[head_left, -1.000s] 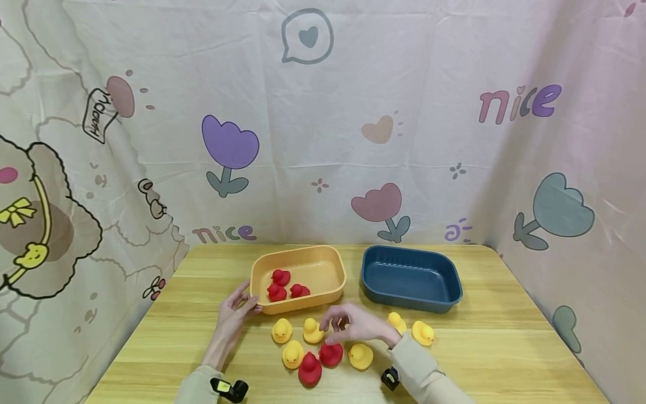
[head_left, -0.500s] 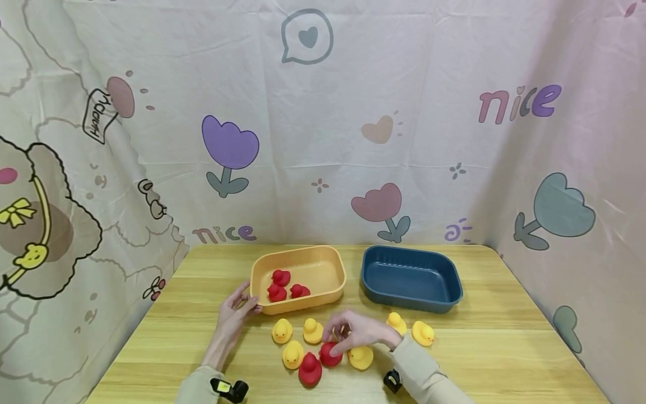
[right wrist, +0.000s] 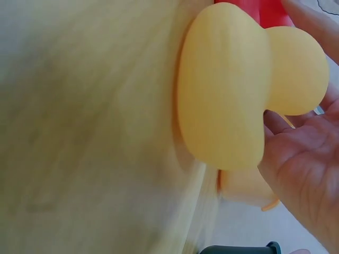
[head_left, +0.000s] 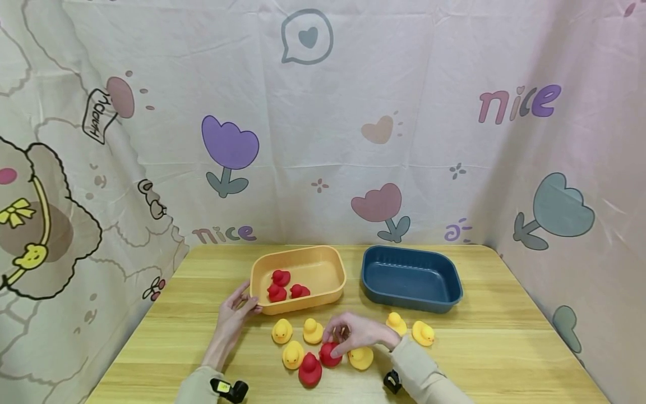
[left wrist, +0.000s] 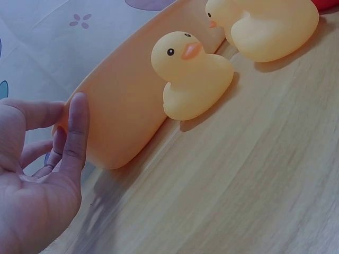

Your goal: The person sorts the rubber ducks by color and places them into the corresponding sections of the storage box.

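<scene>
My left hand holds the near left corner of the orange-yellow plastic bin, thumb and fingers at its rim. The left wrist view shows that grip on the bin wall. Several red rubber ducks lie in the bin's left part, one of them a red duck near the wall. My right hand pinches a red rubber duck on the table between thumb and fingers. In the right wrist view a yellow duck hides most of this red duck.
Another red duck stands close in front, with yellow ducks to its left. A yellow duck sits under my right wrist, more ducks farther right. The blue bin stands at the back right. A printed cloth hangs behind the table.
My right hand has come down from above onto the red duck and its thumb and fingers have closed on it. My left hand and the bin have stayed in place.
</scene>
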`<act>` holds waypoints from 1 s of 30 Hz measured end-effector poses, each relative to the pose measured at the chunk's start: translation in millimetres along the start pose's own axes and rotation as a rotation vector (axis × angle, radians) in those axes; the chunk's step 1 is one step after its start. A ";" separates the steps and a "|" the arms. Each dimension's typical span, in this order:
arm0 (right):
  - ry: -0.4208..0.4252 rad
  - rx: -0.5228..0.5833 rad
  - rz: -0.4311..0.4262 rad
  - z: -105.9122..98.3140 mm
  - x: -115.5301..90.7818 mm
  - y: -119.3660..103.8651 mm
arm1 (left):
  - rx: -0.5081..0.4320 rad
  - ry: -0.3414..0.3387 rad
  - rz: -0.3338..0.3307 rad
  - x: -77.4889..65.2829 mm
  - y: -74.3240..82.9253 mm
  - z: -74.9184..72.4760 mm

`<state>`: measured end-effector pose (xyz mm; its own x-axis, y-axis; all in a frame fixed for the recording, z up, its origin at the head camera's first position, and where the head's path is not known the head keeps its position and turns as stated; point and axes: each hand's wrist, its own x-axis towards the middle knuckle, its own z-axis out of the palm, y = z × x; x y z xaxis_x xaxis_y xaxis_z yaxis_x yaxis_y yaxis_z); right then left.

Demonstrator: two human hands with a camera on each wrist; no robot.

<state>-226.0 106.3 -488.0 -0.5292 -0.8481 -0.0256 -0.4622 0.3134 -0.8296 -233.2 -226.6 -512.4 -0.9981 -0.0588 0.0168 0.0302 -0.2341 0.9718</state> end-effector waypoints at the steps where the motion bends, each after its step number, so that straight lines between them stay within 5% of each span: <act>1: 0.001 -0.001 0.004 0.2 0.3 0.2 | -0.001 0.000 -0.001 0.0 0.0 0.0; 14: 0.007 -0.020 0.059 2.3 4.1 -0.5 | -0.002 -0.003 0.007 0.0 0.1 -0.2; 30: 0.042 -0.081 -0.014 -1.7 2.9 -0.7 | 0.004 -0.005 0.003 0.3 0.0 0.0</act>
<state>-228.5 104.4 -486.6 -0.5506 -0.8347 0.0108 -0.5249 0.3362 -0.7819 -233.6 -226.6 -512.4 -0.9983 -0.0546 0.0212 0.0333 -0.2298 0.9727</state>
